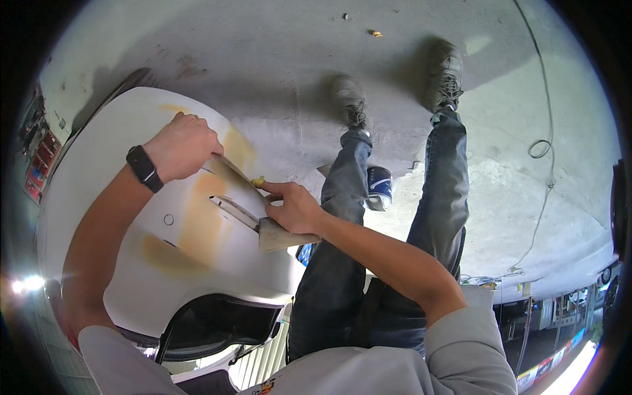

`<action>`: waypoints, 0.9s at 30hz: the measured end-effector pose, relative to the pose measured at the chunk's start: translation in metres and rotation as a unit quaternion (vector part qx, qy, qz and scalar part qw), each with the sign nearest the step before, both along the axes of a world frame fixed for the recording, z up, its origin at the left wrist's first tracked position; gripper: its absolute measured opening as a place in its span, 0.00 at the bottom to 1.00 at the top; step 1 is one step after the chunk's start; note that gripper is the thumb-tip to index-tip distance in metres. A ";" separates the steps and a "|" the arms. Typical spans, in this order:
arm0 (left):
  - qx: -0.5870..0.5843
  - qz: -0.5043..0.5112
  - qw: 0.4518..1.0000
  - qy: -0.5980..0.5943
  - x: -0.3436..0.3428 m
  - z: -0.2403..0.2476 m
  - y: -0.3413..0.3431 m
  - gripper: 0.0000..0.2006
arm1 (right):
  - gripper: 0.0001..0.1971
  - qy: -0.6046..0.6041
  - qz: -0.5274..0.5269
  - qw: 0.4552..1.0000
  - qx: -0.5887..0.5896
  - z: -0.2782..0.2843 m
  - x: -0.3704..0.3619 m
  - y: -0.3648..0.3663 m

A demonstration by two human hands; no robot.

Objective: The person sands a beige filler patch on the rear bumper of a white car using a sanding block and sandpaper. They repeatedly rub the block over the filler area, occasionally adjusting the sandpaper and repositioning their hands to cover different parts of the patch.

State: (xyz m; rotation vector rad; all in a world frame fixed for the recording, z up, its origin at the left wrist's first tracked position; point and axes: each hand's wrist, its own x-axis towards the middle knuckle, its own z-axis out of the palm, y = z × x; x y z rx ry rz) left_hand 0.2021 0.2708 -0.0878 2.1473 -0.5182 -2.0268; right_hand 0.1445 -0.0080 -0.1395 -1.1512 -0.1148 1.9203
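Observation:
My left hand point(184, 146), with a dark watch on its wrist, is closed on the end of a flat, thin putty spreader point(232, 172). This slants down to my right hand point(294, 207), beside a blob of yellow putty point(258, 182) at its edge. My right hand's fingers are pinched, and a wide grey-tan scraper point(280, 236) sticks out below them; how the fingers grip it is partly hidden. Both hands are over a white car's side panel point(118, 191) smeared with tan filler point(201, 217). A door handle point(236, 212) lies just below the spreader.
A dark car window point(220, 326) lies near my body, and a tyre point(128, 82) shows at the panel's far end. Between my legs stands a blue and white can point(380, 189). A thin cable point(546, 118) runs across the concrete floor at right. Red shelving point(41, 164) stands far left.

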 end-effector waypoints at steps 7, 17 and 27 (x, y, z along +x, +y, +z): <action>0.049 -0.037 0.997 0.042 0.020 0.042 -0.017 0.12 | 0.27 0.013 0.011 1.000 0.014 0.027 0.013 -0.004; -0.018 0.029 0.970 -0.240 0.088 0.024 -0.025 0.08 | 0.21 -0.202 -0.016 0.979 -0.010 -0.026 0.091 -0.021; 0.157 0.343 0.868 -0.324 0.121 -0.068 -0.025 0.19 | 0.26 -0.402 -0.099 0.875 -0.253 -0.103 0.260 -0.055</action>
